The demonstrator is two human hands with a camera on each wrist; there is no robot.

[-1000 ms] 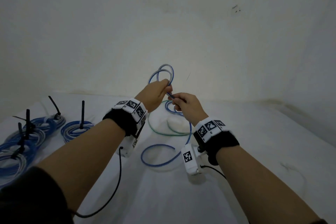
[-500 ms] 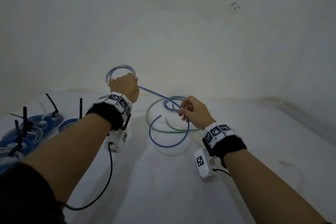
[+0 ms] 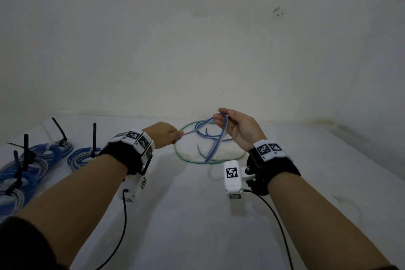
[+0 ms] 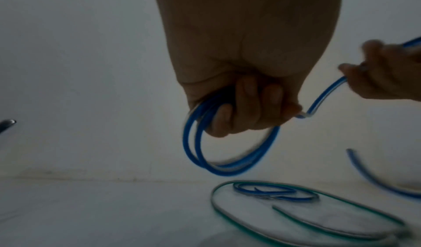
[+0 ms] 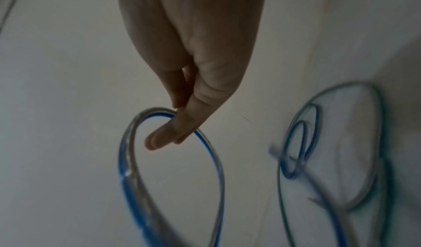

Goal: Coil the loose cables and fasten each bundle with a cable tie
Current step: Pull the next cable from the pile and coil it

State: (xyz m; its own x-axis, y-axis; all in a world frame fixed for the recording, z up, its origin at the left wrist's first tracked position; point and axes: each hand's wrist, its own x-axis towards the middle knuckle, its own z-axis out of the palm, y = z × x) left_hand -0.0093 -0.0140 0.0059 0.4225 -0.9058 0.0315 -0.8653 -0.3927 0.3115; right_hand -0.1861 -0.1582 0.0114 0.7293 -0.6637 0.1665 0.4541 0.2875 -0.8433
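A blue-and-clear cable [image 3: 213, 144] runs between both hands above the white table. My left hand [image 3: 166, 135] grips a small coil of it [image 4: 227, 153], fingers curled round the loops. My right hand [image 3: 232, 125] pinches the cable [image 5: 159, 114] higher up, between thumb and fingers, so it bends over them and its loose end hangs down to the table. On the table behind lie a green cable [image 3: 186, 158] in a wide loop and a small blue loop [image 4: 273, 193] inside it.
Several coiled blue bundles [image 3: 32, 160] with upright black cable ties [image 3: 94, 138] lie at the table's left. A pale wall stands close behind. Black sensor leads [image 3: 122, 221] trail from both wrists toward me.
My left hand has dropped and moved right with its coil. My right hand has risen and turned, lifting the cable into a new bend. The two hands are closer together.
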